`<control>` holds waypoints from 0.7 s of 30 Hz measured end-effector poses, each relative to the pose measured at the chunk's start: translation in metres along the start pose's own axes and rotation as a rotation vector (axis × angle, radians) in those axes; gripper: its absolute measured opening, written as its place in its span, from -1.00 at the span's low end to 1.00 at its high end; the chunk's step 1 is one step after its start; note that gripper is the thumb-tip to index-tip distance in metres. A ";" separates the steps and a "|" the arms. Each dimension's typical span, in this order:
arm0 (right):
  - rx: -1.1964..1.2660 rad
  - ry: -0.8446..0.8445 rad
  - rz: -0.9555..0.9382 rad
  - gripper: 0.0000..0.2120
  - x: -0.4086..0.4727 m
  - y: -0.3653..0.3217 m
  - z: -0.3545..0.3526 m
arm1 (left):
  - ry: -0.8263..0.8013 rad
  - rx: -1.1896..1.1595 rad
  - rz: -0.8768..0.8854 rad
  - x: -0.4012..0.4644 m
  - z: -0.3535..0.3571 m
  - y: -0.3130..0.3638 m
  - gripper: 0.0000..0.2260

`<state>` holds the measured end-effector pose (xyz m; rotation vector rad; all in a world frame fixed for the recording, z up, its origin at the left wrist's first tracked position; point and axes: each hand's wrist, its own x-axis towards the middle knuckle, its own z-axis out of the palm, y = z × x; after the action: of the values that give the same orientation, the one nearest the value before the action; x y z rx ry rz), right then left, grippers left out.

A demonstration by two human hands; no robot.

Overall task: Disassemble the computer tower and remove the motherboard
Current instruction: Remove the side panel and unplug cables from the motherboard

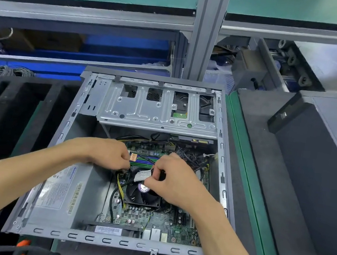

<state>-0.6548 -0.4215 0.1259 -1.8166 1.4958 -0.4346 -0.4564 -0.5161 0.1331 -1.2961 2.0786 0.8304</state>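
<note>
The open computer tower lies on its side with its cover off. The green motherboard sits in its lower right half, with a black CPU fan on it. My left hand reaches into the case and pinches cables beside the fan's upper left corner. My right hand grips a black cable with a white label just above the fan. The silver power supply fills the lower left of the case. The metal drive cage spans the top.
A black foam tray lies left of the case. A dark grey panel rests on a foam mat to the right, past a green strip. An orange-handled tool lies at the near left edge. A grey frame post rises behind.
</note>
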 end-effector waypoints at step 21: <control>-0.002 -0.023 -0.011 -0.73 -0.001 -0.004 -0.004 | 0.015 0.049 -0.107 0.011 0.005 0.000 -0.66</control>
<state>-0.6548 -0.4211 0.1318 -1.8260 1.4715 -0.4167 -0.4598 -0.5193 0.1218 -1.3776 2.0090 0.7204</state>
